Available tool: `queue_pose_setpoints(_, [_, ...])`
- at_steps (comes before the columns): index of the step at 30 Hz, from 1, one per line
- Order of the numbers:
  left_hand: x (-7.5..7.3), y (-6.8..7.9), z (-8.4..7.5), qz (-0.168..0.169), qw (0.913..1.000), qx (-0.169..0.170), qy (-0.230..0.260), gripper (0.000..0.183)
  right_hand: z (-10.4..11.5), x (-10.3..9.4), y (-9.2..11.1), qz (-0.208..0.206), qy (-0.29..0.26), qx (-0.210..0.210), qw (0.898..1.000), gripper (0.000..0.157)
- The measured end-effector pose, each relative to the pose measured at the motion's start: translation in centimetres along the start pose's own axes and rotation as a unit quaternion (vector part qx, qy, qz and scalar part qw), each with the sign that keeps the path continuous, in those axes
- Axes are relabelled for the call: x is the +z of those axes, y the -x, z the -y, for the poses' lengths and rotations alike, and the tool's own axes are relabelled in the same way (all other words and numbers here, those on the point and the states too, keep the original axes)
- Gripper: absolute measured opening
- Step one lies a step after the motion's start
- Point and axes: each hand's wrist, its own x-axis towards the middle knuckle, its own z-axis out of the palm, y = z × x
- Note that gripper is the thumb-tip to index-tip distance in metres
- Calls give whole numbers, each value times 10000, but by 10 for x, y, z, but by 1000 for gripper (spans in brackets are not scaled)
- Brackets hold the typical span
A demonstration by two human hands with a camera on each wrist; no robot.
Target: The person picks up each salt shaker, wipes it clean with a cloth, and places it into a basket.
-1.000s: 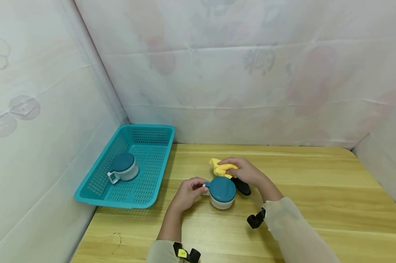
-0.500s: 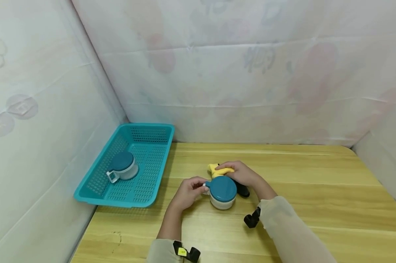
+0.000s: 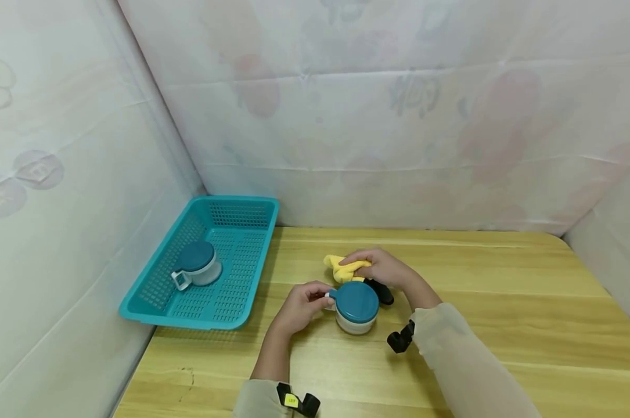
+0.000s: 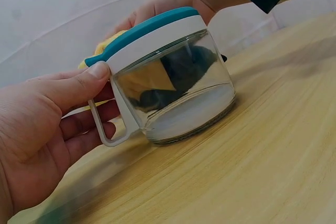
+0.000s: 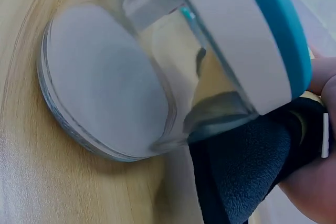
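Note:
A glass seasoning jar [image 4: 178,82] with a white collar and a blue lid [image 3: 357,302] stands on the wooden table. My left hand [image 3: 302,306] pinches its handle [image 4: 108,121] at the jar's left side, thumb near the lid's tab. Behind the jar, my right hand [image 3: 387,268] grips a cloth [image 3: 343,269], yellow on one part and dark on the other. The dark part [image 5: 252,156] lies against the glass in the right wrist view. Part of the right hand is hidden behind the jar in the left wrist view.
A turquoise plastic basket [image 3: 265,261] sits at the table's back left, holding a second jar with a blue lid [image 3: 196,256]. A pale printed curtain [image 3: 372,128] hangs along the back and left edges of the wooden table [image 3: 503,325].
The right hand has shifted slightly left with the cloth, dipping toward the jar and lifting back up on the way. The left hand and jar stay almost in place.

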Motion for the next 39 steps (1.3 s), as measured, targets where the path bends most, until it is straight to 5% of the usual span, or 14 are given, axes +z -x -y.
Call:
queue_pose_setpoints(6, [2, 0, 0, 57, 10000, 52, 9, 19, -5, 3, 0, 386, 218, -301, 9986, 37])
queue_pose_setpoints(13, [4, 1, 1, 80, 9999, -45, 46, 18, -16, 7, 0, 367, 314, -156, 9987, 39])
queue_pose_setpoints(22, [6, 0, 4, -504, 9987, -52, 66, 19, -26, 8, 10, -557, 286, 252, 9977, 37])
queue_pose_setpoints(30, [6, -2, 5, -1211, 9926, -76, 6, 17, -29, 13, 23, -1555, -70, 775, 9848, 40])
queue_pose_setpoints(39, [4, -1, -14, -1215, 9924, -153, -132, 18, -23, 25, 36, -2216, -588, 1145, 9666, 41])
